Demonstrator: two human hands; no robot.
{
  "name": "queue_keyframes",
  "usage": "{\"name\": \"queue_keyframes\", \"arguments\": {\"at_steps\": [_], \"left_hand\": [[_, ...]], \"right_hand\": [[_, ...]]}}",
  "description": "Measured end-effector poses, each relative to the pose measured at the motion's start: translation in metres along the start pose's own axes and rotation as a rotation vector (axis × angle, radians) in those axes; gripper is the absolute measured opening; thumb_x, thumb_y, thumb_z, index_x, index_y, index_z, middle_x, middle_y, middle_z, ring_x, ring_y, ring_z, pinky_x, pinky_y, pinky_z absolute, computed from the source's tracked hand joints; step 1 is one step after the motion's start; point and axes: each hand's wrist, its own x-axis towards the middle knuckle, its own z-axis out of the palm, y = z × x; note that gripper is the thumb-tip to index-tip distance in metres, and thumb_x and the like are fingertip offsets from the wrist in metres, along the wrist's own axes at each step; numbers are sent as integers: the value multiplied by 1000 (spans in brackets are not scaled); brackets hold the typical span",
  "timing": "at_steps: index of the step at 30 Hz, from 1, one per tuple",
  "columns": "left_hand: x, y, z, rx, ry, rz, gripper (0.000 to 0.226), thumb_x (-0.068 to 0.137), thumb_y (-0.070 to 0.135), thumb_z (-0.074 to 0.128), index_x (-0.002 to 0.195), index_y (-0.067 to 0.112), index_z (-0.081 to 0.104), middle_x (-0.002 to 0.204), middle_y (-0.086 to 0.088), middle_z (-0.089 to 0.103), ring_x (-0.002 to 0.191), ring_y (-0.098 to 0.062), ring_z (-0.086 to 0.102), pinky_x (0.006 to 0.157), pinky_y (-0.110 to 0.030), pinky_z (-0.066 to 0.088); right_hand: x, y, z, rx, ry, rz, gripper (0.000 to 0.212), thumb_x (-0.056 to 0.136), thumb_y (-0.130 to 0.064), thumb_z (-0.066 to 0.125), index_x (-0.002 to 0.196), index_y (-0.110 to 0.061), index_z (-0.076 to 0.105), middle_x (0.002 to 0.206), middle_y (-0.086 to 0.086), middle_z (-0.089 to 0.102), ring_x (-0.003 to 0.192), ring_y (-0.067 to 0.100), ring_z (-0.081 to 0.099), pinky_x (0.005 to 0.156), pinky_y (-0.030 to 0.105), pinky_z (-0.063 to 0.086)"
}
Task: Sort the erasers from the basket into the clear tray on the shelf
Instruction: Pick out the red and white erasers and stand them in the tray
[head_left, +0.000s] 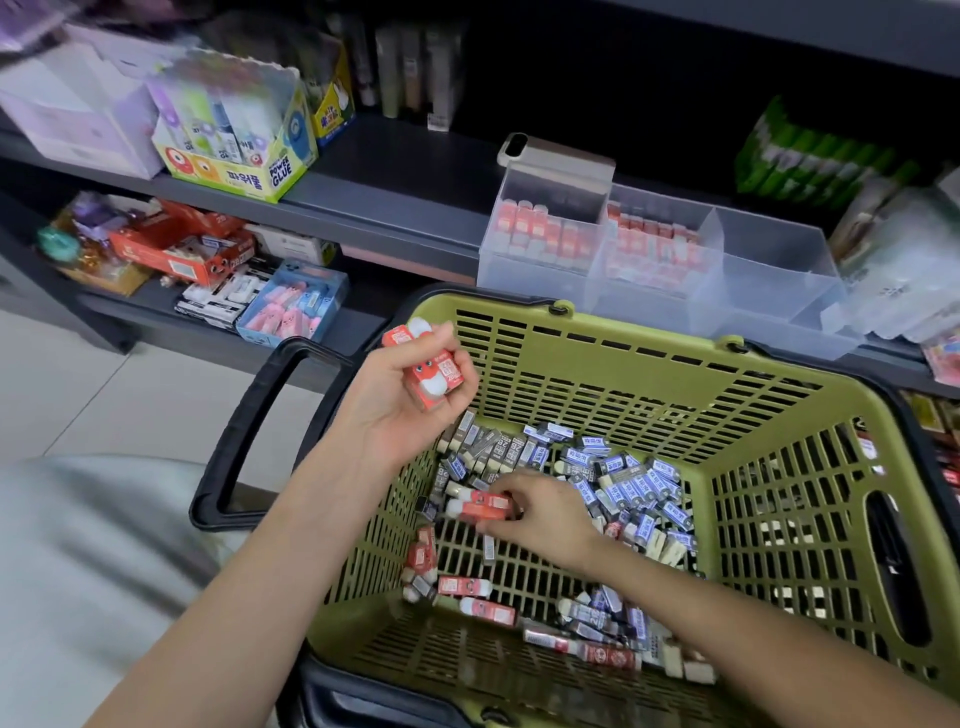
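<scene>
- I had the left hand (410, 400) raised above the near-left corner of the green basket (675, 358), fingers curled round a small bunch of red-sleeved erasers (434, 371).
- The right hand (543, 514) was down inside the basket, fingertips pinching another red eraser (480, 506) beside the heap of blue-sleeved erasers (639, 488).
- The clear tray (769, 270) sat on the shelf (405, 176) just behind the basket, with red erasers in its left and middle compartments.
- As I judged it, the left bunch looked loosely stacked, so adding one more could squeeze an eraser out over the rim.
- A blue one could ride along with the pinch and land in the wrong compartment.
</scene>
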Motion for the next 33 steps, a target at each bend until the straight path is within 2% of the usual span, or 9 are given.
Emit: {"name": "queue_keyframes", "arguments": {"at_steps": [6, 11, 14, 17, 20, 23, 26, 30, 33], "left_hand": [[2, -7, 0, 128, -13, 26, 7, 63, 3, 71, 61, 8, 67, 68, -6, 61, 64, -15, 61, 68, -28, 56], [1, -15, 0, 570, -107, -19, 25, 54, 12, 82, 74, 13, 65, 77, -6, 70, 70, -17, 69, 64, -28, 56], [-1, -13, -2, 645, 27, 21, 34, 52, 12, 79, 80, 12, 61, 79, -7, 69, 68, -18, 68, 61, -27, 54], [1, -8, -3, 448, 142, 97, 34, 53, 9, 70, 83, 13, 54, 64, -1, 67, 54, -11, 66, 50, -25, 53], [-1, -2, 2, 212, 76, 89, 32, 56, 3, 68, 84, 11, 55, 60, -3, 68, 55, -14, 68, 50, -29, 55], [-6, 0, 3, 66, -130, 15, 27, 60, -1, 67, 85, 6, 58, 69, -10, 66, 62, -20, 68, 57, -32, 56], [-9, 2, 3, -1, -195, 14, 16, 65, -1, 65, 80, 0, 61, 71, -13, 63, 64, -23, 66, 58, -34, 58], [-10, 7, 5, -165, -220, -24, 55, 34, -12, 84, 83, -3, 60, 79, -14, 63, 71, -27, 67, 55, -31, 58], [-10, 8, 6, -197, -203, -40, 50, 51, -7, 80, 94, 1, 56, 82, -12, 61, 71, -23, 65, 55, -30, 57]], "right_hand": [[-15, -36, -57, 772, 401, 94, 17, 77, -24, 76, 78, -18, 59, 67, -14, 47, 62, 6, 38, 62, 26, 36], [-5, -84, -73, 642, 554, -5, 26, 74, -23, 76, 77, -10, 53, 69, -4, 47, 62, 10, 39, 60, 28, 36], [-1, -95, -71, 547, 466, -94, 28, 73, -26, 78, 81, -14, 55, 78, 2, 49, 69, 11, 41, 64, 30, 37], [-3, -84, -65, 883, 371, -103, 14, 81, -31, 68, 87, -21, 60, 79, -1, 56, 73, 10, 49, 66, 27, 43], [-10, -59, -27, 759, 97, 188, 12, 92, -26, 57, 83, -18, 60, 72, -4, 61, 65, 12, 57, 62, 21, 52], [-11, -44, 21, 508, -284, 440, 20, 94, -20, 54, 95, -1, 63, 78, 3, 61, 70, 13, 59, 76, 30, 57], [6, -43, 44, 376, -287, 498, 30, 95, -25, 54, 109, -1, 62, 97, 10, 68, 84, 21, 67, 79, 32, 57], [20, -50, 63, 454, -201, 544, 32, 93, -20, 56, 122, -9, 51, 109, 3, 61, 74, 5, 59, 59, 15, 53], [22, -56, 79, 366, -244, 467, 32, 89, -14, 61, 119, -11, 50, 110, 1, 59, 86, 11, 57, 58, 13, 49]]}}
